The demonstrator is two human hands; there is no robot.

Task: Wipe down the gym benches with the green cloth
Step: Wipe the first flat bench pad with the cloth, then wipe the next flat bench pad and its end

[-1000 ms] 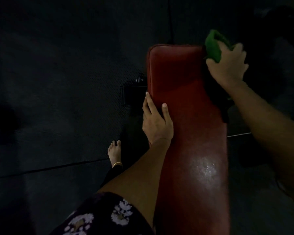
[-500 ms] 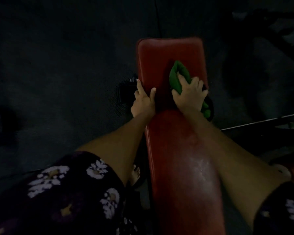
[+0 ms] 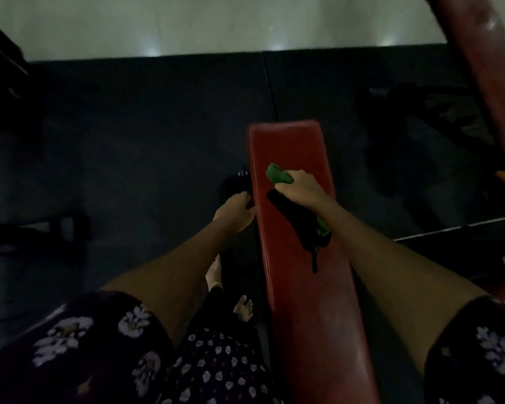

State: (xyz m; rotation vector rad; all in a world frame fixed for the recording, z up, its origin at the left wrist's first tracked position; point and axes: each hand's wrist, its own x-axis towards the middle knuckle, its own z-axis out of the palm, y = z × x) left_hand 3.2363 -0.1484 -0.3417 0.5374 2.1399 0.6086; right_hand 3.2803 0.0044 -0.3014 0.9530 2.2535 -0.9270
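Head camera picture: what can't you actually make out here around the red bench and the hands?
- Red bench: near end cut off by the bottom edge.
- Green cloth: its middle hidden under the right hand.
- Left hand: fingertips lost in shadow at the bench's side.
- Second bench: cut off by the right edge.

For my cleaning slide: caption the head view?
Right hand wipes red bench with green cloth; left hand grips its edge.

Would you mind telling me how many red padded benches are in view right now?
2. One red bench runs up the middle, under the right hand gripping the green cloth. A second red pad slants along the right edge. Others may sit hidden in the dark.
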